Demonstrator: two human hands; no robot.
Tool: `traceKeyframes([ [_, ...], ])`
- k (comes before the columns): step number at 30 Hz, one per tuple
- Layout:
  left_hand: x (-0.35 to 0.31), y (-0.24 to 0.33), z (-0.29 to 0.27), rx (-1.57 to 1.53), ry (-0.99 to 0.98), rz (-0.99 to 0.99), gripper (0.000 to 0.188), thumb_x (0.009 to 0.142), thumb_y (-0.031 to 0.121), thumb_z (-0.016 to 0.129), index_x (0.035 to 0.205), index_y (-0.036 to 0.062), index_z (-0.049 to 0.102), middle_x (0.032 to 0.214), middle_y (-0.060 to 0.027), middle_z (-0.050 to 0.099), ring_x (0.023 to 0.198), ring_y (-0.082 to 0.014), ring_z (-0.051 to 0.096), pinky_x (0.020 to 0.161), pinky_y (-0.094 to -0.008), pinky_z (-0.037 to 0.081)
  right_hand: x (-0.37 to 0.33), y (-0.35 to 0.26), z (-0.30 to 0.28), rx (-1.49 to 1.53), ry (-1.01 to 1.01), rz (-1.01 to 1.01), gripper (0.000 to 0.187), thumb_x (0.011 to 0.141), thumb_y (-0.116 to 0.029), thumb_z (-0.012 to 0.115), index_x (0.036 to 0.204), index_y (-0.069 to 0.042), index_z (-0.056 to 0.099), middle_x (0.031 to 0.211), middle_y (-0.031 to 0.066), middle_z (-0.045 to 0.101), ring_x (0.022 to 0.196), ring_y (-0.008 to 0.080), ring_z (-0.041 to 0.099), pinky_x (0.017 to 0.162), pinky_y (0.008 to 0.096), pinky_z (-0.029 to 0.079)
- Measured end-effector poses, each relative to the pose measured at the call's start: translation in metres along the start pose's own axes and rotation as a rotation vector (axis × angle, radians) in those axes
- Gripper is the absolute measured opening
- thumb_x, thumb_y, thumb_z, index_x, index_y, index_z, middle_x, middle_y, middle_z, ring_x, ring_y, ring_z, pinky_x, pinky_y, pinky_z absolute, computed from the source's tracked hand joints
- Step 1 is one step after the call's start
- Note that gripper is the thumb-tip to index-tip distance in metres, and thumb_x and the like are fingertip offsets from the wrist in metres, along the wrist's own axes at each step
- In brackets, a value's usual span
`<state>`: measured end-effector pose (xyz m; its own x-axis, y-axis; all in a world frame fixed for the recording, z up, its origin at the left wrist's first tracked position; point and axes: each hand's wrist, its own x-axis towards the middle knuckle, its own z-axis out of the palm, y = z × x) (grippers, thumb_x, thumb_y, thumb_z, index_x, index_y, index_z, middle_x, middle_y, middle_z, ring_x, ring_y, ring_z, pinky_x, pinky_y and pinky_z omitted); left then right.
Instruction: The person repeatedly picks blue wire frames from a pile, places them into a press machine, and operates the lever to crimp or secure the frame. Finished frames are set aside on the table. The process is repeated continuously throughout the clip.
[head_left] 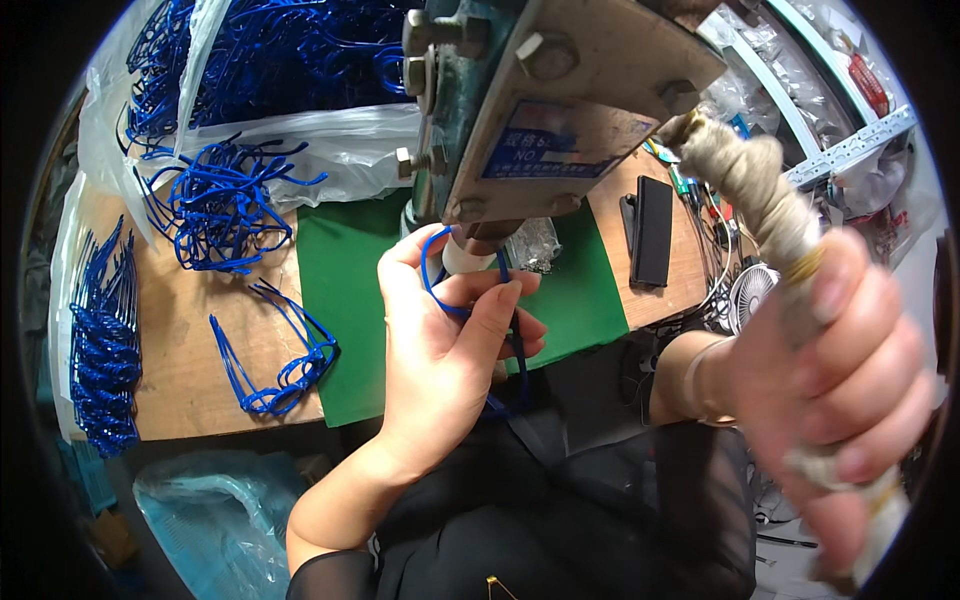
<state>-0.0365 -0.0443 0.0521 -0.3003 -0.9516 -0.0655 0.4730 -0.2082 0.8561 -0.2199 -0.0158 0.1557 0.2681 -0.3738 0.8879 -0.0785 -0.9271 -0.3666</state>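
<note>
My left hand [432, 350] is under the head of a hand press [575, 125], thumb and fingers closed on a thin blue cord [424, 268]. The cord makes a loop beside a white cylindrical piece [466, 260] below the press ram, and its ends hang down past my fingers. Whether the cord touches the ram is hidden by the press head. My right hand [840, 380], slightly blurred, is wrapped round the press lever [765, 195], which is bound in beige cloth and slants down to the right.
A green mat [350, 310] covers part of the wooden table. Left of it lie a few looped cords [290, 380], a tangled heap [225, 210] and a stacked bundle [103, 370]. Behind is a plastic bag [350, 150] of blue cords. A black phone-like object [652, 232] and small fan [752, 295] lie right.
</note>
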Motion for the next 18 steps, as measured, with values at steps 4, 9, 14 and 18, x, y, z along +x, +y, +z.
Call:
traceKeyframes([
  [4,0.000,0.000,0.000,-0.041,-0.002,-0.011,0.047,0.088,0.003,0.050,0.126,0.0067,0.022,0.100,-0.0167,0.059,0.069,-0.0161,0.060,0.060,-0.0282,0.052,0.005,0.000,0.002,0.098,-0.024,0.047,0.032,0.070,-0.056,0.066,0.071,-0.026,0.054,0.064,-0.0117,0.042,0.063,0.0060,0.040,0.077,0.0258,0.029],
  [9,0.003,0.016,-0.013,-0.008,0.006,-0.121,0.049,0.086,0.007,0.055,0.125,0.0074,0.025,0.100,-0.0181,0.059,0.069,-0.0170,0.061,0.060,-0.0288,0.053,0.041,0.004,-0.010,0.196,0.116,0.174,0.038,0.081,-0.039,0.058,0.104,-0.009,0.054,0.096,0.0055,0.056,0.093,0.0181,0.051,0.093,0.0351,0.031],
  [14,-0.017,0.019,-0.033,-0.120,0.001,-0.173,0.043,0.085,0.008,0.056,0.122,0.0044,0.033,0.099,-0.0224,0.060,0.066,-0.0195,0.063,0.058,-0.0312,0.055,-0.028,0.059,0.002,-0.044,0.328,0.218,0.053,0.088,-0.040,0.046,0.119,0.003,0.046,0.108,0.0151,0.054,0.102,0.0267,0.052,0.094,0.0415,0.036],
  [18,-0.022,0.023,-0.041,-0.226,-0.015,-0.240,0.046,0.085,0.007,0.057,0.124,0.0043,0.033,0.101,-0.0235,0.060,0.068,-0.0205,0.064,0.059,-0.0328,0.056,-0.144,0.093,0.032,-0.342,-0.216,0.896,0.018,0.078,0.000,0.063,0.096,0.000,0.061,0.094,0.0066,0.057,0.082,0.0134,0.056,0.070,0.0239,0.047],
])
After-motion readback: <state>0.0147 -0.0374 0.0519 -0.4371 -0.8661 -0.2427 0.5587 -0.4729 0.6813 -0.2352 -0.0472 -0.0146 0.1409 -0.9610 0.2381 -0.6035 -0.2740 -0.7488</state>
